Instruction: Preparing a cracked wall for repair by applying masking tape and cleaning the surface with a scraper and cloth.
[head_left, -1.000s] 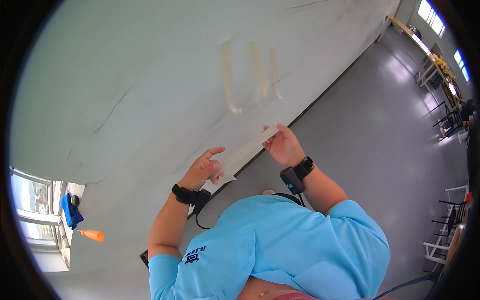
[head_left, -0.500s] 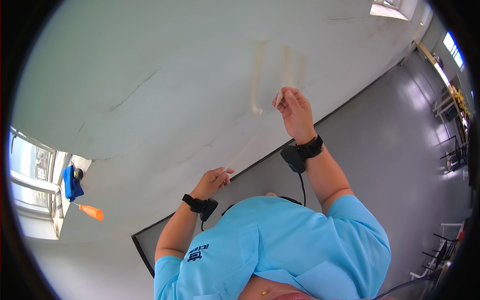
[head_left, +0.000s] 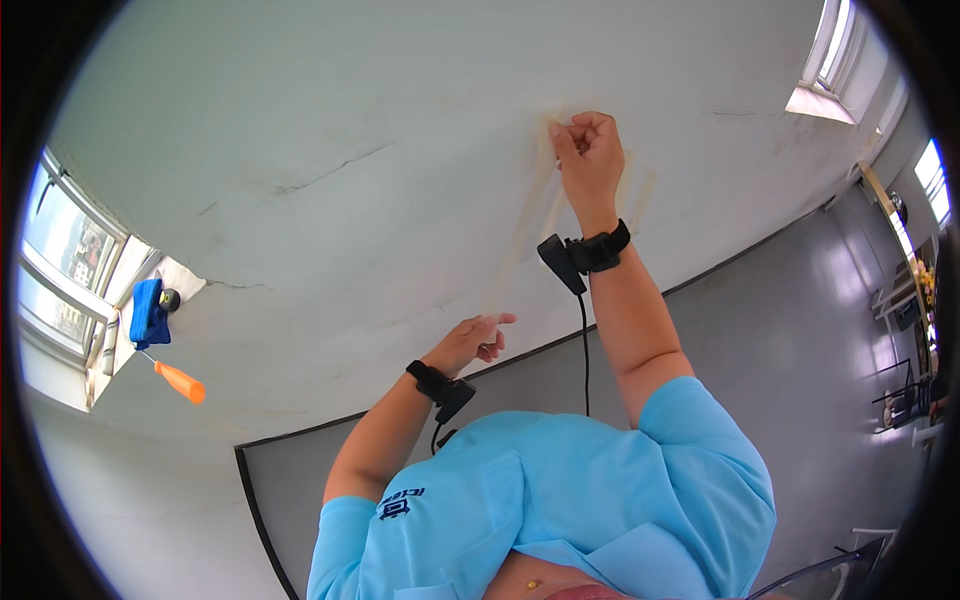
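My right hand (head_left: 590, 145) is raised against the pale wall, its thumb and fingers pinched at the top of a translucent, yellowish strip of tape (head_left: 521, 235). Lower and to the left, my left hand (head_left: 478, 338) pinches the strip's bottom end, with the index finger pointing out to the right. The tape runs slanting between both hands; whether it touches the wall along its length is hard to tell. Beside and partly behind my right hand, a short strip of tape (head_left: 645, 203) sticks to the wall. Black devices are strapped to both wrists.
A screwdriver with an orange handle (head_left: 180, 382) and a blue cloth-like item (head_left: 150, 313) are at the left window sill. Cracks mark the wall (head_left: 340, 250). A dark edging (head_left: 540, 352) runs along the wall's foot above the grey floor (head_left: 740, 340). Chairs (head_left: 900, 400) stand far right.
My right hand has risen up the wall to the top of the tape. My left hand has moved up and right, still on the strip's lower end. The view has shifted slightly.
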